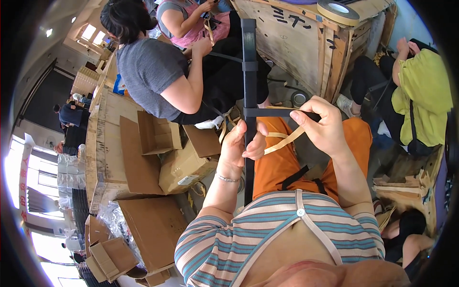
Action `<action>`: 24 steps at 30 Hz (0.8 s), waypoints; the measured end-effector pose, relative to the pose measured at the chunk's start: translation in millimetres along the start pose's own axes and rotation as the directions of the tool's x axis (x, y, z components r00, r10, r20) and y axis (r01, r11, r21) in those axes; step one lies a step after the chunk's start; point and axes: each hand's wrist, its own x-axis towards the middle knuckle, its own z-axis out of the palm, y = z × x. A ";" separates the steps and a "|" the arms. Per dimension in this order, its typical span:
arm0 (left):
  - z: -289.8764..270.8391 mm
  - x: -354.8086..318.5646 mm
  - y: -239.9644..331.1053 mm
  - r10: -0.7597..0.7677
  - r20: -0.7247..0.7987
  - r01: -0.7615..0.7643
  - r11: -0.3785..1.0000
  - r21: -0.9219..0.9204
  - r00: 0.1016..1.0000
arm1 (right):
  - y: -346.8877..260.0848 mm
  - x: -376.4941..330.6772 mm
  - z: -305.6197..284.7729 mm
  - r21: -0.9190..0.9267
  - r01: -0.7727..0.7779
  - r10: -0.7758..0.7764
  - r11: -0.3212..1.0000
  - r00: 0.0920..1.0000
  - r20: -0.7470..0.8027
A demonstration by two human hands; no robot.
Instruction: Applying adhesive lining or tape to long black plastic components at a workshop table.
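Note:
A long black bar (249, 57) stands lengthwise in front of me, with a dark band wrapped round it higher up. My left hand (244, 141) is closed round its lower part, thumb and fingers on either side. From the bar a flat black strip (270, 113) runs sideways to my right hand (321, 125). That hand is closed, with a thin tan strip (285, 141) pinched between thumb and fingers. The tan strip loops back toward my left fingers. Whether the black strip's end is also gripped by my right hand is partly hidden.
Ahead on the left sits a person in a grey shirt (148, 67). Another in yellow-green (423, 98) is at the right. Open cardboard boxes (158, 220) lie on my left. A wooden crate (291, 45) holds a tape roll (338, 10); another black roll (300, 98) rests on the floor.

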 end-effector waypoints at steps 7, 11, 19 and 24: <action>-4.1 4.8 -4.3 -0.079 0.151 0.109 0.973 -0.202 0.985 | 9.0 1.6 4.8 0.041 -0.067 0.066 0.997 0.998 0.021; 3.9 7.5 -4.0 -0.048 0.005 0.048 0.999 -0.027 0.999 | 16.5 4.2 3.7 0.003 -0.072 0.072 0.997 0.990 0.123; 10.5 13.7 -7.8 0.154 -0.218 -0.034 0.880 0.473 0.964 | -1.4 18.7 11.7 0.000 -0.063 0.059 0.998 0.931 0.360; 16.3 11.6 -10.6 0.239 -0.322 0.008 0.791 0.611 0.916 | -4.0 15.3 18.5 -0.107 -0.034 0.063 0.994 0.959 0.278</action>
